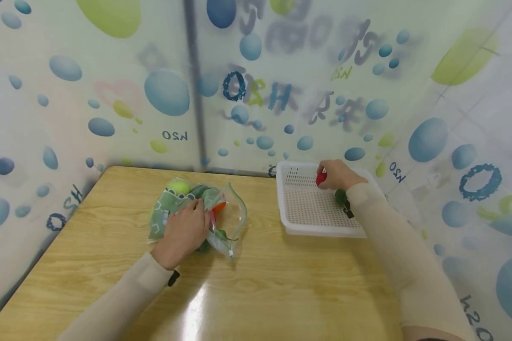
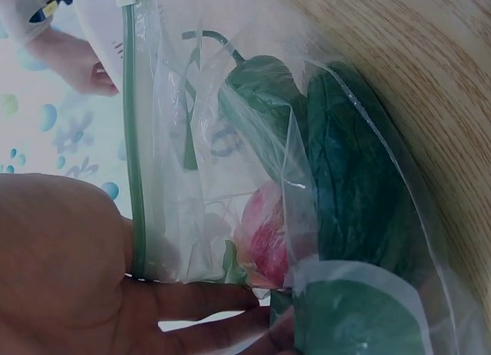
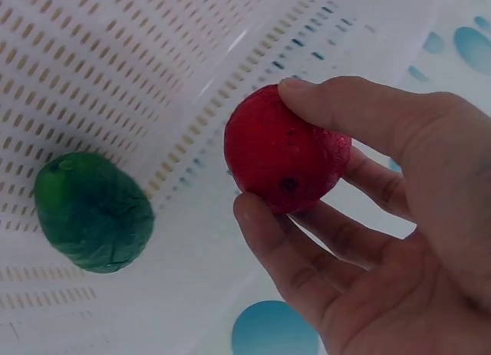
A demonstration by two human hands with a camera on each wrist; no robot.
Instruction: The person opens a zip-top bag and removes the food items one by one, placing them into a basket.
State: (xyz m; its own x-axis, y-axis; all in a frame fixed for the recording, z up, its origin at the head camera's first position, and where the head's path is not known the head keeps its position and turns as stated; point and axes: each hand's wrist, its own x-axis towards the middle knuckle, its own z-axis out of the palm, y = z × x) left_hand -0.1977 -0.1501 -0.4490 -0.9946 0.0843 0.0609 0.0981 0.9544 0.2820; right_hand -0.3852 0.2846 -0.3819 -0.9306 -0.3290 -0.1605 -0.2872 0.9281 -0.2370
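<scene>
My left hand (image 1: pixel 187 230) grips the film of a clear zip bag (image 1: pixel 160 229) with a green printed front, near its mouth, which gapes to the right. Inside are a yellow-green round fruit (image 1: pixel 178 186), a pink-red fruit (image 2: pixel 265 236), a green pepper with a curved stem (image 2: pixel 265 94) and a long dark green vegetable (image 2: pixel 353 171). Over the back of a white basket (image 1: pixel 320 231), my right hand (image 1: pixel 338 174) pinches a red round fruit (image 3: pixel 284 149) between thumb and fingertips; its skin is glossy with dark spots. A green fruit (image 3: pixel 93 212) lies in the basket below.
The bag and basket stand on a wooden table (image 1: pixel 260 284), with a gap between them. Patterned curtain-like walls (image 1: pixel 256 132) close off the back and both sides, and the basket stands close to the back one. A dark strap shows at each wrist.
</scene>
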